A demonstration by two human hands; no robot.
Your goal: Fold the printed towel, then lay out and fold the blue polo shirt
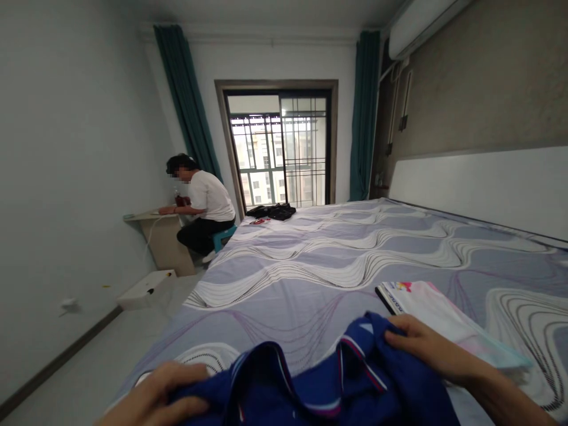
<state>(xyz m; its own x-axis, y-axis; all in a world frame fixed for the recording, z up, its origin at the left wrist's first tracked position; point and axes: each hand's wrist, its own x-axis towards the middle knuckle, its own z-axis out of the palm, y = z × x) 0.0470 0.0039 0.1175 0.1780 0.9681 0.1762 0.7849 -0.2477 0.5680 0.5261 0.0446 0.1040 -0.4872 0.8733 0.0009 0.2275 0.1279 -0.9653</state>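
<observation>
A dark blue garment (pixel 310 390) with red and white trim lies bunched at the near edge of the bed (pixel 337 260). My left hand (pixel 164 393) grips its left side at the bottom of the view. My right hand (pixel 426 346) rests on its right side, fingers curled over the fabric. Just beyond my right hand lies a folded white garment (pixel 439 313) with a pink and blue print.
The bed has a grey wavy-pattern sheet and a white headboard (pixel 479 183) on the right. Dark items (pixel 273 211) lie at its far corner. A person (pixel 202 204) sits at a small desk by the left wall. A white box (pixel 146 289) lies on the floor.
</observation>
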